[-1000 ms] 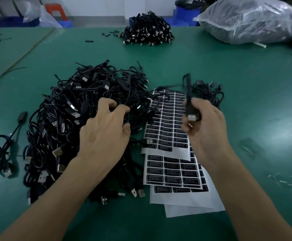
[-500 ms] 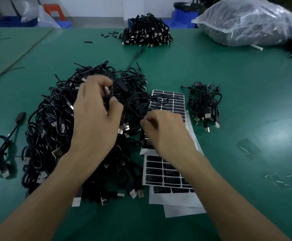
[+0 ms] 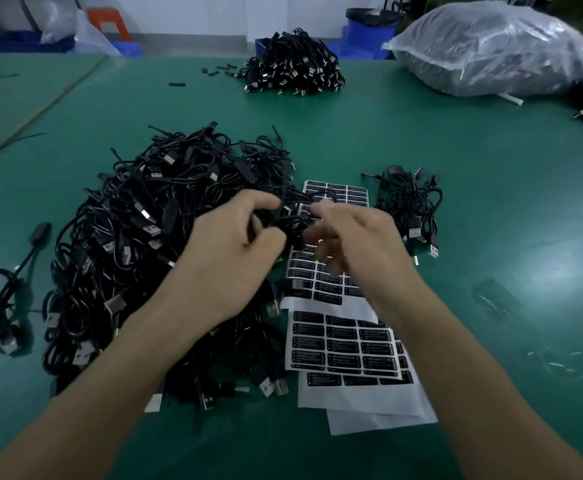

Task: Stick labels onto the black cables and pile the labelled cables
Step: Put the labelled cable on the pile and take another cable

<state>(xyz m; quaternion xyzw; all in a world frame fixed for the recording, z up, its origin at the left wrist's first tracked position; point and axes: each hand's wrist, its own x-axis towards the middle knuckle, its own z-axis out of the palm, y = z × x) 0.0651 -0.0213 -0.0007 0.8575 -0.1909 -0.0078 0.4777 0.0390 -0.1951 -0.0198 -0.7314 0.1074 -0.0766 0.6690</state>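
A big heap of black USB cables (image 3: 134, 244) lies on the green table, left of centre. White sheets of black labels (image 3: 343, 344) lie overlapping to its right. A small pile of cables (image 3: 413, 209) sits right of the sheets. My left hand (image 3: 227, 258) is raised over the heap's right edge and grips a black cable (image 3: 292, 225) between thumb and curled fingers. My right hand (image 3: 356, 244) hovers over the top label sheet, blurred, with its fingertips at the same cable; whether they pinch it is unclear.
A single cable (image 3: 4, 299) lies apart at the left. Another cable pile (image 3: 293, 67) sits at the table's far side, and a clear plastic bag (image 3: 494, 50) of goods at the far right. Blue bins stand behind the table.
My right hand dropped its cable on the small right pile, went to the label sheet, and now has risen to meet my left hand, which lifted a cable from the heap.
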